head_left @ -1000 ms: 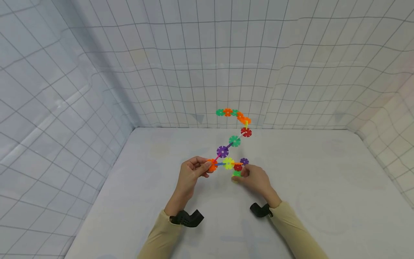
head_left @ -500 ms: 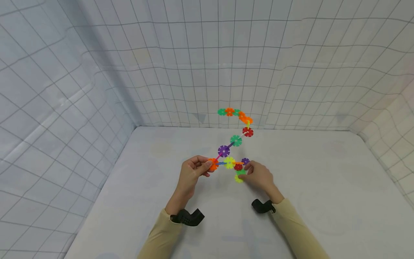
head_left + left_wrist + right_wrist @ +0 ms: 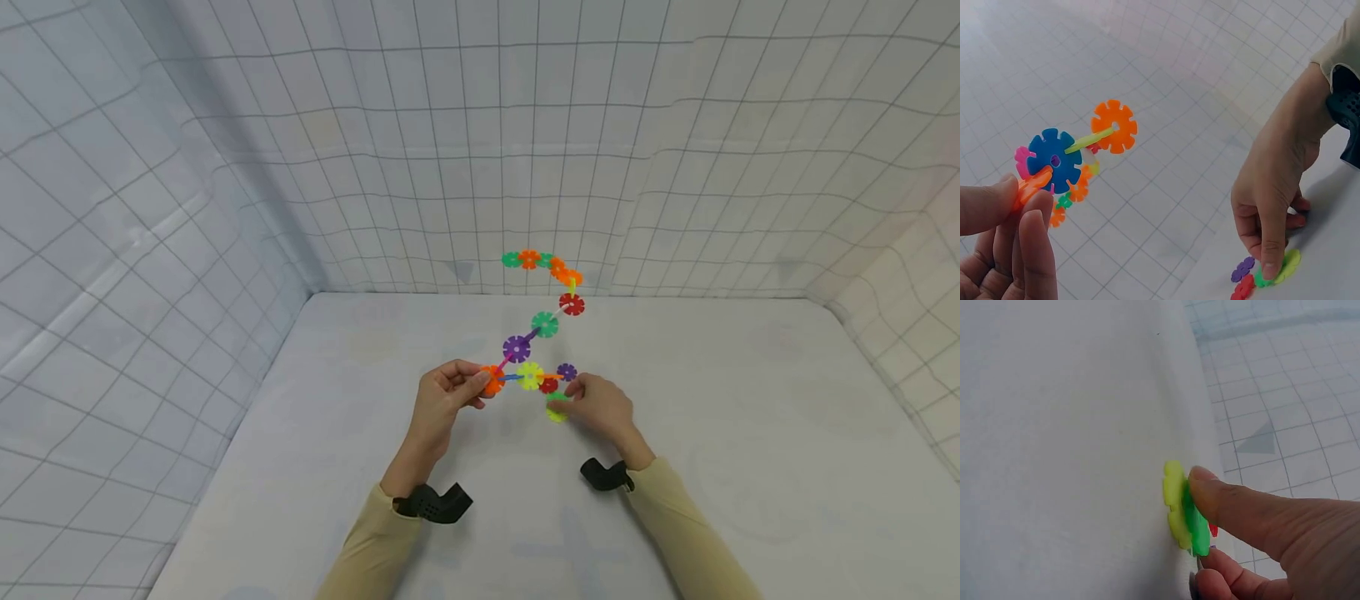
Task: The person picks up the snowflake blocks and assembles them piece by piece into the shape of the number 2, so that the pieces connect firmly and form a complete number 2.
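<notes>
My left hand [image 3: 444, 398] pinches an orange slotted snowflake disc [image 3: 492, 381] between thumb and fingers. From it a raised chain of interlocked discs runs up and right through a purple disc [image 3: 516, 349], a teal one [image 3: 544, 324] and a red one [image 3: 572, 304], then curves back left in orange and green. A blue disc [image 3: 1066, 151] joins the held piece in the left wrist view. My right hand [image 3: 603, 408], low over the table, pinches a green disc [image 3: 1197, 528]. A yellow disc [image 3: 1173, 484] lies against the green one. Fingers partly hide both.
Beside the right fingertips, a loose red disc [image 3: 1244, 288] and a purple disc [image 3: 1243, 269] lie on the white table [image 3: 750, 400]. White grid-lined cloth [image 3: 420, 150] hangs behind the table and at both sides. Black wrist mounts [image 3: 435, 504] stick out inward from the sleeves.
The right hand has shifted slightly right and up, with the green and yellow discs turning and moving slightly right under its fingers. The left hand holds nearly still with the chain.
</notes>
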The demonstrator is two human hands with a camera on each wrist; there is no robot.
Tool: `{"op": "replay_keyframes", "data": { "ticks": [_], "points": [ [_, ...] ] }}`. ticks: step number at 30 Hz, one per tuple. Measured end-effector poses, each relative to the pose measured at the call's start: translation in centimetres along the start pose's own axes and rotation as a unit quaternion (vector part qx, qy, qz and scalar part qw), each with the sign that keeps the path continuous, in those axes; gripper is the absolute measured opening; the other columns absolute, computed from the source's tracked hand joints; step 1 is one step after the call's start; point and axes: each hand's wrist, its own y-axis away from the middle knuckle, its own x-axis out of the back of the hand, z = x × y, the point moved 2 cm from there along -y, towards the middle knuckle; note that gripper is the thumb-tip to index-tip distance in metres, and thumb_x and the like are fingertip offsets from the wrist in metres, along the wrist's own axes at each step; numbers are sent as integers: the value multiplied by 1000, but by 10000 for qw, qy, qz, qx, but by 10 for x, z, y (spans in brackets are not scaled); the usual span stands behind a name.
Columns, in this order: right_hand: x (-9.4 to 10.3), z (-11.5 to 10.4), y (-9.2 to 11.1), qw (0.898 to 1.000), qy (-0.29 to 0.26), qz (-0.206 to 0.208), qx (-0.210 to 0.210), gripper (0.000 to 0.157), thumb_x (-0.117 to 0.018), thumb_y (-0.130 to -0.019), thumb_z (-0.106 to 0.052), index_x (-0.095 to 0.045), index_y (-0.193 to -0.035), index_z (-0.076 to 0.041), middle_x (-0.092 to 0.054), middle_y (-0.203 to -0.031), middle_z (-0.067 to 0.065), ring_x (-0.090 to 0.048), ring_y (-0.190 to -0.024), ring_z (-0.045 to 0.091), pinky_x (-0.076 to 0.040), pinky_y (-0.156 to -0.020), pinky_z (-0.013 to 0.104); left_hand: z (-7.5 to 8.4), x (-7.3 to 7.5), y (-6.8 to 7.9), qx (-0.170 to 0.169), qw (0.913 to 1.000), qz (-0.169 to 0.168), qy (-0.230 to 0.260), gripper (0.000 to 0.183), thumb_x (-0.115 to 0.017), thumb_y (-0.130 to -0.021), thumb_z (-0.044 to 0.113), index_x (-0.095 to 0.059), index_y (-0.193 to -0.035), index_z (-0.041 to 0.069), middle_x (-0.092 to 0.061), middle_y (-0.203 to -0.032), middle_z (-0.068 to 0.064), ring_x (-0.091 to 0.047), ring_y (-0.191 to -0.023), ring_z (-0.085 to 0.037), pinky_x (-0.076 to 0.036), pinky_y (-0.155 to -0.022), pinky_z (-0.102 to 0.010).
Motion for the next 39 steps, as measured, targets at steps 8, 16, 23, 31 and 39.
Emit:
{"op": "replay_keyframes", "data": {
  "ticks": [8, 16, 23, 31, 39],
  "points": [
    [3, 7, 2, 9970, -759, -113, 9, 29, -77, -79, -29, -61, -86, -7, -58, -76, 3, -52, -69, 19, -43, -61, 30, 2, 1, 0, 289, 9990, 198, 293, 9, -62, -91, 5, -62, -94, -3, -69, -80, -7, -63, -67, -16, -52, -61, -24],
    [25, 16, 16, 9536, -2939, -562, 320, 23, -70, -87, -16, -55, -91, 1, -64, -75, 10, -60, -66, 21, -50, -61, 28, 2, 4, -1, 530, 9965, 374, 528, 11, -62, -91, 6, -62, -95, -5, -68, -79, -7, -63, -66, -16, -51, -61, -22],
    [48, -10, 36, 8805, -4611, -370, 1040, 22, -66, -90, -13, -53, -100, 1, -67, -81, 14, -66, -71, 24, -55, -64, 29, 1, 5, -2, 566, 9957, 407, 607, 10, -61, -92, 5, -63, -95, -5, -68, -79, -7, -63, -67, -16, -51, -61, -22],
    [55, -27, 48, 8763, -4647, 0, 1267, 19, -66, -90, -12, -60, -101, 2, -67, -79, 8, -62, -64, 21, -53, -59, 27, 1, 4, -1, 530, 9962, 332, 606, 8, -62, -92, 6, -63, -93, -2, -68, -80, -8, -64, -67, -15, -51, -61, -22],
    [57, -30, 52, 8726, -4651, 187, 1478, 19, -67, -89, -12, -61, -98, 3, -65, -77, 11, -61, -64, 24, -52, -57, 27, 1, 3, 0, 406, 9979, 121, 486, 8, -61, -91, 5, -62, -93, -3, -68, -79, -7, -63, -65, -13, -51, -60, -22]
  ]
}}
